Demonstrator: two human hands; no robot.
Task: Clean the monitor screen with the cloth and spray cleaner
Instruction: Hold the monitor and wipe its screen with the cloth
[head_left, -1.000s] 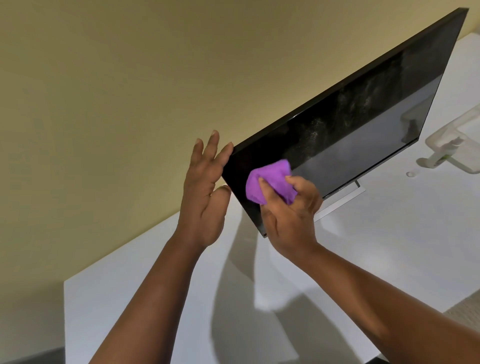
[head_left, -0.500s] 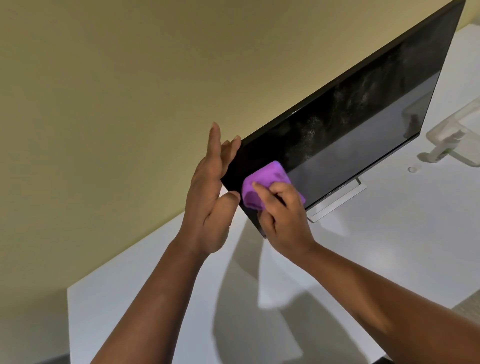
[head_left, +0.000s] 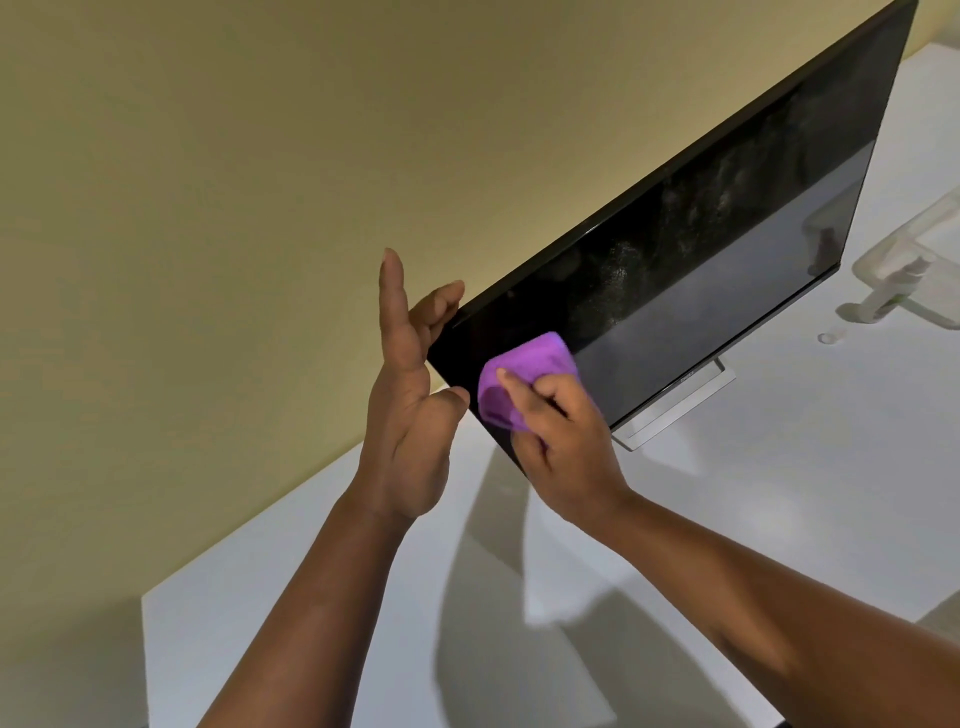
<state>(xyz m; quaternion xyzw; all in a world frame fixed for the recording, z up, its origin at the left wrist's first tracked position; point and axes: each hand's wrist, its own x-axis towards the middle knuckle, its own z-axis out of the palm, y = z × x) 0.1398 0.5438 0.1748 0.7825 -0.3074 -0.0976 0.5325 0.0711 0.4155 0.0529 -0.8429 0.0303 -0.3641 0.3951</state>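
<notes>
A black flat-panel monitor (head_left: 701, 249) stands on a white bench (head_left: 779, 493), seen at a steep slant so that its near corner points toward the camera. Its screen is dark and glossy; a hazy, speckled film shows across the upper middle of the glass, and the lower band reflects the pale bench. A silver stand (head_left: 675, 410) shows beneath the lower edge.

The right hand (head_left: 561, 431) presses a purple cloth (head_left: 524, 374) flat against the screen close to the near corner. Its fingers curl over the bunched cloth and hold it against the glass, with the cloth sticking out above and to the left of the knuckles.

The left hand (head_left: 410, 395) is at the monitor's near side edge. Its fingers are mostly straight, the longest pointing up past the top corner while two others bend slightly against the frame near that corner; the thumb reaches toward the edge lower down. The palm faces the panel's edge, and nothing is held in it.

At the far right of the bench lies a translucent spray bottle (head_left: 893, 280) on its side, well apart from both hands, with a small round cap-like piece (head_left: 827, 338) just in front of it. A plain yellowish wall (head_left: 260, 182) rises behind the bench.
</notes>
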